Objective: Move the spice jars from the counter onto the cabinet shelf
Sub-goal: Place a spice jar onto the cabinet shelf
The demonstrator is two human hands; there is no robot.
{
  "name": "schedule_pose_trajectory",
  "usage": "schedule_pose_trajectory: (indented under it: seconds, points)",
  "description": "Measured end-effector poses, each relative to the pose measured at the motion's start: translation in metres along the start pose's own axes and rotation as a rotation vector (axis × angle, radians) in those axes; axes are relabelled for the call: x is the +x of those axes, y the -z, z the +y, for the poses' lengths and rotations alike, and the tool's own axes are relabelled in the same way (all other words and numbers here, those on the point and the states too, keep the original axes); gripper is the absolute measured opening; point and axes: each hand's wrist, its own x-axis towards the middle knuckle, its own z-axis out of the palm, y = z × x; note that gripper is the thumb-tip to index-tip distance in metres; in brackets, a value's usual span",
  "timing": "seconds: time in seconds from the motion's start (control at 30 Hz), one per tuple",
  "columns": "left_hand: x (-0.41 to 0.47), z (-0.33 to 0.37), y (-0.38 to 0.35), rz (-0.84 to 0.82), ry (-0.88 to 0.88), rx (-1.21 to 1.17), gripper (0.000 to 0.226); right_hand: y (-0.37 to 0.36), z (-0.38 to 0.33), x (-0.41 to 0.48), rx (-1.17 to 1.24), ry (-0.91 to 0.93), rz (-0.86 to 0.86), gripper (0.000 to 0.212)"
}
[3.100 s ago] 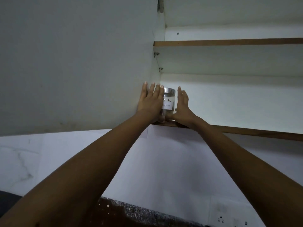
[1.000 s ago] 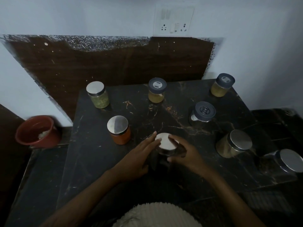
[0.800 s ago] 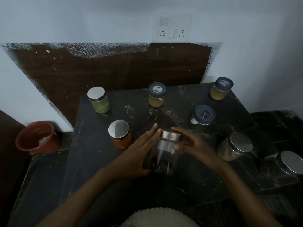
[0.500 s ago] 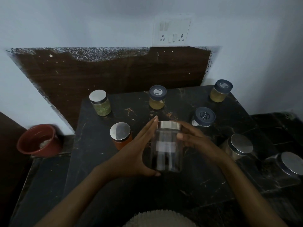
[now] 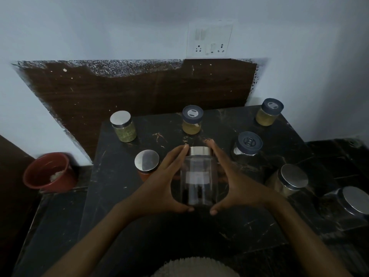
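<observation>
Held jar: a clear jar (image 5: 198,177) with a metal lid and a pale label, upright, lifted above the middle of the black counter (image 5: 123,198).
Left hand (image 5: 159,186): fingers curled round the jar's left side, thumb beneath.
Right hand (image 5: 237,184): clasps the right side likewise.
Counter: seven more jars (one, orange (image 5: 146,163), just left of the hands).
Left edge: a red bowl (image 5: 49,172) beyond it.

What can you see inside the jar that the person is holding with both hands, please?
The held jar, lifted between the left hand and right hand, looks mostly clear, with something dark at its bottom. A pale label and the dim light hide what it is.
</observation>
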Motion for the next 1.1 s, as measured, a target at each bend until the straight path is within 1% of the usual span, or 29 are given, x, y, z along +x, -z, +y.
schedule_pose_trajectory:
  seconds: [0.1, 0.27, 0.43, 0.53, 0.63, 0.73, 0.83, 0.9, 1.0, 1.1]
  points:
    - [-0.001, 0.001, -0.002, -0.01, -0.001, -0.011, 0.126, -0.001, -0.003, -0.001, -0.021, -0.002, 0.032, 0.135]
    - [0.001, 0.009, -0.005, -0.003, -0.041, 0.102, 0.128, -0.004, -0.01, 0.001, -0.127, 0.01, 0.063, 0.133]
    - [-0.002, 0.008, -0.004, 0.071, -0.017, -0.029, 0.124, 0.0, -0.01, -0.002, -0.111, 0.011, 0.036, 0.14]
    - [-0.007, 0.005, -0.003, 0.048, 0.002, -0.119, 0.128, 0.0, -0.01, -0.006, -0.102, -0.002, 0.027, 0.137]
    - [-0.007, 0.005, -0.003, -0.013, -0.001, -0.12, 0.135, -0.003, -0.01, -0.004, -0.107, -0.004, 0.055, 0.133]
    - [-0.004, 0.009, -0.003, 0.015, -0.02, -0.071, 0.129, -0.004, -0.013, -0.002, -0.152, 0.024, 0.059, 0.132]
    - [-0.004, 0.013, -0.001, 0.064, -0.023, -0.091, 0.123, 0.001, -0.014, -0.005, -0.105, 0.031, 0.038, 0.134]
    - [-0.006, 0.014, -0.001, 0.068, -0.017, -0.161, 0.124, 0.002, -0.014, -0.008, -0.044, 0.018, 0.016, 0.135]
    - [-0.009, 0.011, -0.002, 0.028, 0.0, -0.239, 0.126, -0.001, -0.013, -0.011, 0.038, -0.012, 0.013, 0.133]
    - [-0.009, 0.01, -0.004, 0.0, -0.001, -0.192, 0.131, -0.004, -0.014, -0.008, 0.021, 0.008, 0.037, 0.129]
